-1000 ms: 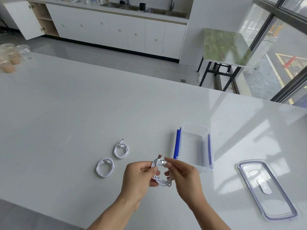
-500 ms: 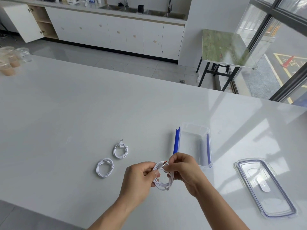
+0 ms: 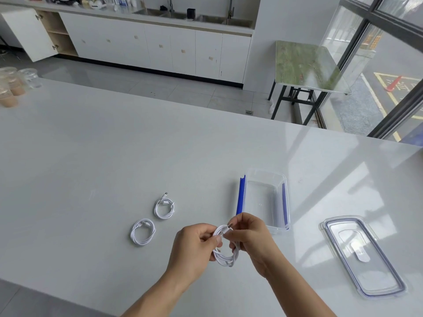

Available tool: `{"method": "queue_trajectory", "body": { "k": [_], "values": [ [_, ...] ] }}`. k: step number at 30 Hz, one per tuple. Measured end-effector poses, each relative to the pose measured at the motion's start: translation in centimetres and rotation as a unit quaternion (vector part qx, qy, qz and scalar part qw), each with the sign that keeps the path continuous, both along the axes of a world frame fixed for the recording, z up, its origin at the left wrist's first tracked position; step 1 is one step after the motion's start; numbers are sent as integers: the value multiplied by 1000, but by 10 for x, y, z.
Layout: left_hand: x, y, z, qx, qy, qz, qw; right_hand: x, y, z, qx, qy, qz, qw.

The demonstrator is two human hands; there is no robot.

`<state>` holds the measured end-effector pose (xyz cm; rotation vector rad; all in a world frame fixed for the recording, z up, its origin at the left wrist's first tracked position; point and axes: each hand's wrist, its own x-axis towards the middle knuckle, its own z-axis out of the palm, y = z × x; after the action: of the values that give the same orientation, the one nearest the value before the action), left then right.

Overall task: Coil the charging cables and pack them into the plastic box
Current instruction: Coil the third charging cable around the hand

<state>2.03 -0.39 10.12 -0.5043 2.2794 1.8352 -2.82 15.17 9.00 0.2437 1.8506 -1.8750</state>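
Plug (image 3: 229, 226) now pulled in against coil (image 3: 225, 256), left hand (image 3: 194, 247) fingers gripping coil, right hand (image 3: 253, 240) fingers pinching plug, so it looks nearly ready for box (image 3: 265, 174).

I read the counter (image 3: 114, 156) as a plain pale grey with no pattern. The charging cable (image 3: 225, 257) lifted over its near edge is white, and so are the far coiled cable (image 3: 164, 207) and the near coiled cable (image 3: 143, 231) lying to its left. The plastic box (image 3: 263, 202) is clear, with blue latches down both long sides. Toward the right edge, the lid (image 3: 377, 277) is clear with a blue-grey ring. At the far left corner I see cups (image 3: 9, 92) filled tan-brown.
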Motion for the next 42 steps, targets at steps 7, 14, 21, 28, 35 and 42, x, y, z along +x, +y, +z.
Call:
{"method": "queue_trajectory", "body": {
  "k": [7,14,21,28,35,42],
  "values": [
    [-6,-7,3,25,9,14,1000,-3,5,0,-62,28,38,997],
    [-5,-5,2,55,19,45,997,7,-3,-15,297,414,103,854],
    [-3,-3,1,98,0,69,993,10,-5,-22,331,452,129,818],
    [-4,-1,-1,99,-7,71,993,17,-6,-23,365,469,111,796],
    [-3,-3,-7,79,1,60,995,12,-4,-21,307,362,50,879],
    [-2,-4,-8,82,-9,74,994,6,4,-6,250,244,102,931]
  ]
}}
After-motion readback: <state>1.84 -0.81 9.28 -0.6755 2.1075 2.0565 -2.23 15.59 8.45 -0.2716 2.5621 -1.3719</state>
